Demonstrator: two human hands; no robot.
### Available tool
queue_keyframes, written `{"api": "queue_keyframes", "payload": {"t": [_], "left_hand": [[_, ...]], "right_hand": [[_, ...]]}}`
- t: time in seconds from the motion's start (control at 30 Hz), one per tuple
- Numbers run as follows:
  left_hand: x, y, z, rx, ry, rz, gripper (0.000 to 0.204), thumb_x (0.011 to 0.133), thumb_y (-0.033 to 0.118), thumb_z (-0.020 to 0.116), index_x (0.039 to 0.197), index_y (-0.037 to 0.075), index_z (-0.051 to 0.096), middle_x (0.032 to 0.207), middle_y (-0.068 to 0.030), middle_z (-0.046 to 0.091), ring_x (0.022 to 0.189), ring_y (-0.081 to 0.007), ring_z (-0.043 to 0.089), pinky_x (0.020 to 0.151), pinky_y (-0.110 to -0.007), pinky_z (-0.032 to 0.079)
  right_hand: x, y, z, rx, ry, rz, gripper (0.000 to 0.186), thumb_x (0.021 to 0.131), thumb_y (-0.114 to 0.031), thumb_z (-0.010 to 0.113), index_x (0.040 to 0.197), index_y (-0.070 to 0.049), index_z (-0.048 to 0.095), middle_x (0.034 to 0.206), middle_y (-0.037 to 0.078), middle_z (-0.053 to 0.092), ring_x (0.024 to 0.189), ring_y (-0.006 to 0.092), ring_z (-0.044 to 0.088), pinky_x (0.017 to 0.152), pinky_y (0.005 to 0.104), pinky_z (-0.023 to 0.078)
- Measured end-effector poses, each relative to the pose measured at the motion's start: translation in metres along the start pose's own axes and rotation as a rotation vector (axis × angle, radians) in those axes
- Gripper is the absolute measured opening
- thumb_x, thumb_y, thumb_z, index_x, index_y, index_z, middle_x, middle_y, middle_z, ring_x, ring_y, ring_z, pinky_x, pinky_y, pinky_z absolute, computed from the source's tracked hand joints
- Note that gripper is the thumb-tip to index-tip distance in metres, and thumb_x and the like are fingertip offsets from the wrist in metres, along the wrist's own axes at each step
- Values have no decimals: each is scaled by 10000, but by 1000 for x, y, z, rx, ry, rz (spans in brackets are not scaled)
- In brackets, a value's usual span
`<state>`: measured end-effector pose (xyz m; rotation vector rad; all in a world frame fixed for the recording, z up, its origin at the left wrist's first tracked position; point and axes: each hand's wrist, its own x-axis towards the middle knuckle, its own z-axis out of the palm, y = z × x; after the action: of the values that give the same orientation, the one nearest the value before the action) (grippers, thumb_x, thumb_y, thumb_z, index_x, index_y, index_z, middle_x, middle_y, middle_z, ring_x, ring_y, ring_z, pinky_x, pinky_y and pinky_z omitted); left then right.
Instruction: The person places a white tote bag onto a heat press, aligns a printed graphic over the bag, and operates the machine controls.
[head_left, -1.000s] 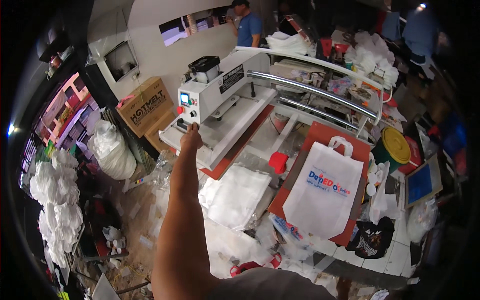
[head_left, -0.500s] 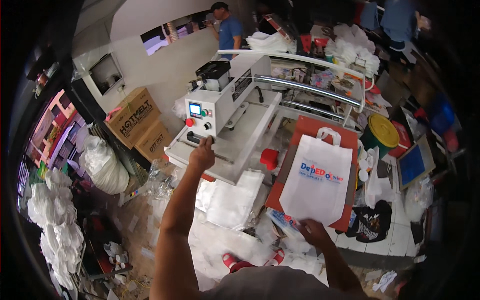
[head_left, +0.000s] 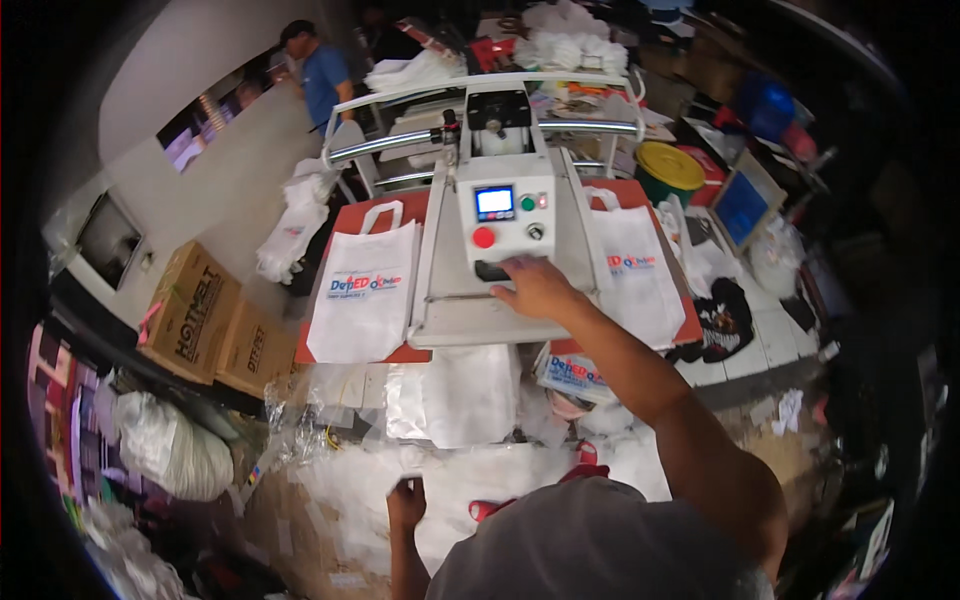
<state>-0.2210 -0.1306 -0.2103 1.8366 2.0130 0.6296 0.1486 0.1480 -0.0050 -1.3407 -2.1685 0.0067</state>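
Observation:
My right hand [head_left: 535, 285] is closed on the black handle [head_left: 491, 271] at the front of a white heat press [head_left: 507, 220]. The press head stands at the middle, between two red-brown beds. On the left bed lies a white non-woven bag [head_left: 362, 315] with a blue and red print, its handle loop pointing away from me. A matching bag [head_left: 632, 262] lies on the right bed, partly hidden by the press. Low in front of the press, my left hand [head_left: 406, 503] hangs apart from everything; blur hides how its fingers are set.
White sheets [head_left: 465, 395] hang below the press. Cardboard boxes [head_left: 190, 312] and a full white sack [head_left: 172, 447] stand at left. A yellow-lidded bin [head_left: 670, 167] is at far right. A metal rail [head_left: 590, 127] runs behind; a person in blue [head_left: 322, 80] stands beyond.
The press head has slid right along its rail, uncovering the left bag and partly covering the right one. My left hand has left the handle and dropped; my right hand has taken hold of it.

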Motion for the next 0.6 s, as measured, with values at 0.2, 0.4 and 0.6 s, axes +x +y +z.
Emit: {"api": "queue_keyframes", "payload": {"t": [0.2,0.4,0.6], "left_hand": [[-147,-181,29,92,-379,-499,400,871,394,543,949,32,697,950,-258,685,947,-439,651,863,-484,520],[-124,-295,52,206,-594,-416,381,842,379,570,966,48,711,991,-256,681,996,-417,643,894,-459,519],[-31,-300,49,-535,-348,-622,128,877,233,616,822,117,624,526,-1,462,428,-94,443,377,-280,392]], "right_hand": [[-15,26,2,-320,4,335,406,892,-466,592,857,-64,639,819,166,685,824,350,667,767,489,490],[-40,60,-9,-421,143,383,328,891,-401,604,785,-91,621,729,160,669,729,351,664,694,509,483],[-62,91,-20,-397,162,473,288,878,-359,629,871,-73,656,851,155,685,869,364,636,843,524,426]]}}
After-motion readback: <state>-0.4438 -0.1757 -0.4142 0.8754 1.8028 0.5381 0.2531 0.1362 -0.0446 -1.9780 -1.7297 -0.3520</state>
